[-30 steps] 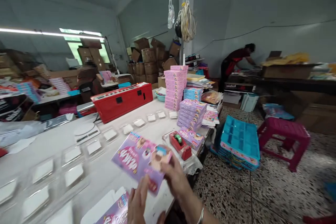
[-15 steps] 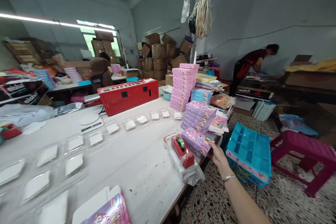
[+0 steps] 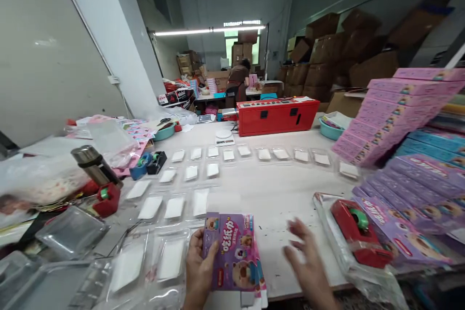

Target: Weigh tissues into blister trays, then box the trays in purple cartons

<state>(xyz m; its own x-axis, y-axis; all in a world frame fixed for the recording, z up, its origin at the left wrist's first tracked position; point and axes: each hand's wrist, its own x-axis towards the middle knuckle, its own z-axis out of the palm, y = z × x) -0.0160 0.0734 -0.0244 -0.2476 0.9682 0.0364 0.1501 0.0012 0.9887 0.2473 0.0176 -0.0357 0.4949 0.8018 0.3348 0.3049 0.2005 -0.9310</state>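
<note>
My left hand (image 3: 201, 266) grips a few flat purple printed cartons (image 3: 236, 252) by their left side, near the table's front edge. To the right of the cartons, my right hand (image 3: 307, 261) is raised over the white table (image 3: 269, 193), its fingers apart and slightly blurred, holding nothing. Beyond and left of the cartons, clear plastic trays with white pads (image 3: 174, 208) stand in rows. A red tape dispenser (image 3: 359, 232) lies on a plastic-wrapped bundle, right of my right hand. Stacked purple boxes (image 3: 417, 193) are at the right edge.
Tall pink boxes (image 3: 395, 111) rise at the right. A red machine (image 3: 278, 116) and a small scale (image 3: 224, 138) stand at the back. On the left are a steel flask (image 3: 94, 164), tape dispensers and plastic bags. Another person (image 3: 238, 80) bends over a far table.
The view has swung left. My right hand has left the purple box at the right and is now near the flat cartons. My left hand has come into view gripping them.
</note>
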